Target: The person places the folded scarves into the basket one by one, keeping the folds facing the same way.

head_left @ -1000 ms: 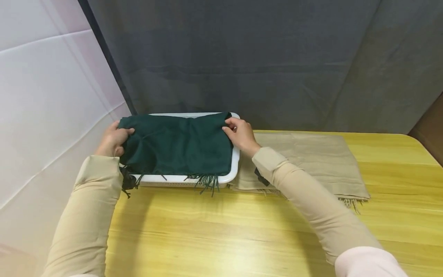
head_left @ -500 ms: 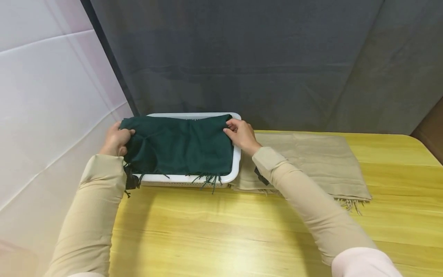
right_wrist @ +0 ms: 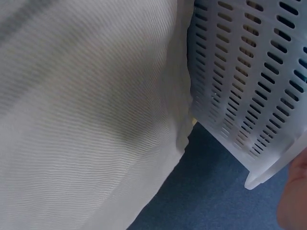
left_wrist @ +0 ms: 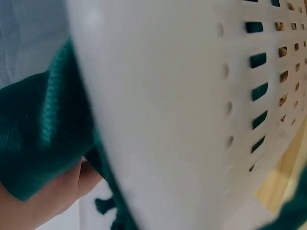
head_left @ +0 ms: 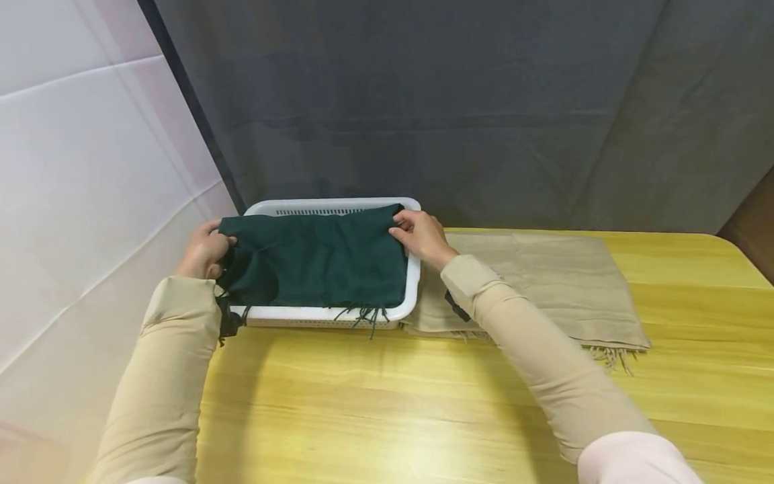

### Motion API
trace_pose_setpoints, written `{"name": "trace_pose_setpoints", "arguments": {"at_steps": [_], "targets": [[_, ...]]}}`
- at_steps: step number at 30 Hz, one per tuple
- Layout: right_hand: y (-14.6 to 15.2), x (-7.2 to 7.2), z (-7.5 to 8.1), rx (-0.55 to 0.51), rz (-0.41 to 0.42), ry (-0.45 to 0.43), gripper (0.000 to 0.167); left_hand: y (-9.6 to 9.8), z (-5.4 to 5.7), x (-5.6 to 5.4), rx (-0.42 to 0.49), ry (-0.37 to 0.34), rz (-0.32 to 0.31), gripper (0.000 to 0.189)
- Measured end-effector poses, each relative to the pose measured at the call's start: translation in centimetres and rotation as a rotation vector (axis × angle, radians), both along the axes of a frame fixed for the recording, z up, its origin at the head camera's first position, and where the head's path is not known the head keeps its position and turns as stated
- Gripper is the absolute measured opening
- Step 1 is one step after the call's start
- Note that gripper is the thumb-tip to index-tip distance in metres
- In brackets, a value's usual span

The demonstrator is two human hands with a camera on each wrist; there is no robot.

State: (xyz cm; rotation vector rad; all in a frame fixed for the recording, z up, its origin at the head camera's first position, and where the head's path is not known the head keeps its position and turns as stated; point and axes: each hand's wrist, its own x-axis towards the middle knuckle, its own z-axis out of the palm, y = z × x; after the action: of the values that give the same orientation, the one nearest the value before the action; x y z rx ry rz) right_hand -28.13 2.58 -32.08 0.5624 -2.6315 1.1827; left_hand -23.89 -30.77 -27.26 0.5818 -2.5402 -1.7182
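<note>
A dark green fringed scarf point(head_left: 314, 259), folded, lies across a white slotted plastic basket point(head_left: 326, 312), its fringe hanging over the front rim. At the scarf's left end, my left hand point(head_left: 204, 250) pinches the cloth between thumb and fingers. My right hand point(head_left: 423, 235) pinches its far right corner just inside the basket's right rim. In the left wrist view, green cloth point(left_wrist: 43, 129) and part of the left hand point(left_wrist: 57, 196) show beside the basket wall point(left_wrist: 158, 115). The right wrist view has the basket's slotted side point(right_wrist: 249, 81) with a bit of the right hand point(right_wrist: 293, 196).
A folded beige fringed scarf point(head_left: 538, 282) lies right of the basket, partly under my right forearm. The wooden table point(head_left: 387, 396) extends in front. Behind it hangs a dark grey curtain point(head_left: 423, 101), and a white fabric wall point(head_left: 91, 168) stands close on the left.
My left hand has moved slightly right and toward me, drawing the scarf's far left edge down. More of the basket's back rim and slots show. The right hand stays nearly still.
</note>
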Motion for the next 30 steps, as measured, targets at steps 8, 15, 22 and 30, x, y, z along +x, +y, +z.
{"name": "trace_pose_setpoints", "arguments": {"at_steps": [8, 15, 22, 30], "targets": [[-0.04, -0.20, 0.10, 0.078, 0.005, 0.011, 0.022, -0.05, -0.31, -0.32, -0.013, -0.034, 0.002, 0.062], [-0.06, -0.12, 0.35, 0.165, 0.014, 0.031, 0.022, -0.41, -0.58, -0.46, 0.011, 0.001, -0.017, 0.067], [-0.13, -0.29, 0.06, 0.121, -0.006, 0.018, 0.020, -0.91, -0.68, -0.14, 0.063, 0.010, 0.005, 0.070], [0.37, -0.60, 0.30, 0.039, 0.054, 0.010, 0.015, -0.47, 0.16, 0.06, 0.234, 0.042, 0.046, 0.064]]}}
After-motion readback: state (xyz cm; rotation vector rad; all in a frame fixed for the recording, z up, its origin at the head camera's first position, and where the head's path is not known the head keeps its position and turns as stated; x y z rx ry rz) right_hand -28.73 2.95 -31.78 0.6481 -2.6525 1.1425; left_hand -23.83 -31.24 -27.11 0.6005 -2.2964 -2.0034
